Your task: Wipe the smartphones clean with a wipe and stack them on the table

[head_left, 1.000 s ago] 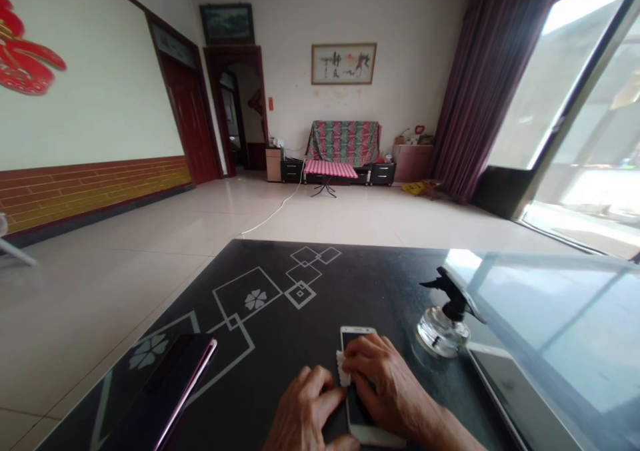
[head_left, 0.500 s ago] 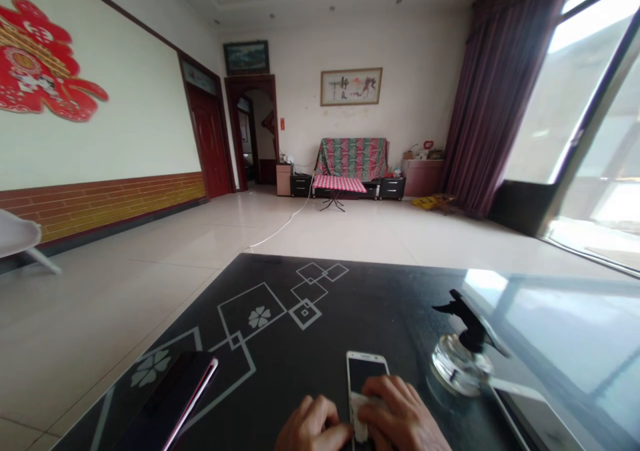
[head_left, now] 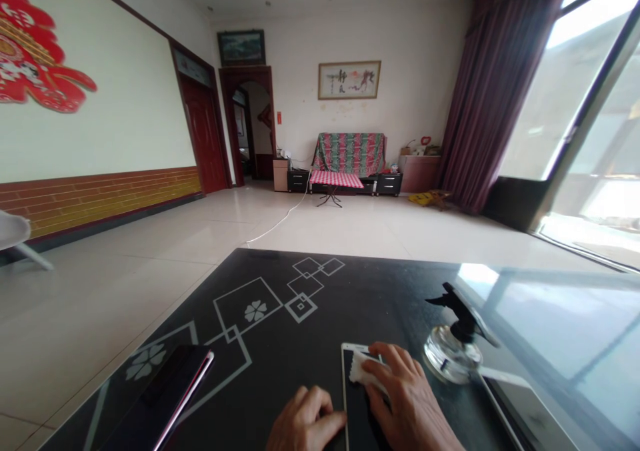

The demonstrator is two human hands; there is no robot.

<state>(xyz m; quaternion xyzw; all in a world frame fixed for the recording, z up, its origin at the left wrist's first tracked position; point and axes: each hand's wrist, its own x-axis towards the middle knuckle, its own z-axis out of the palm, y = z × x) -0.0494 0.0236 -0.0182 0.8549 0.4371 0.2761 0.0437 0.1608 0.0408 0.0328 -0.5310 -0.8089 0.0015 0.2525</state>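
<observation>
A white-framed phone [head_left: 356,404] lies face up on the black glass table [head_left: 280,344] near its front edge. My right hand [head_left: 407,404] presses a small white cloth [head_left: 361,369] onto the top of the phone's screen, fingers closed over it. My left hand [head_left: 305,427] rests beside the phone's left edge, fingers curled against it, steadying it.
A clear glass spray bottle [head_left: 453,347] with a black trigger stands just right of the phone. A dark phone with a pink edge [head_left: 173,397] lies at the left front. A white-edged device [head_left: 520,411] lies at the right front. Tiled floor lies beyond the table.
My right hand has slid the cloth from the lower screen up to the top of the phone. The camera has tilted slightly.
</observation>
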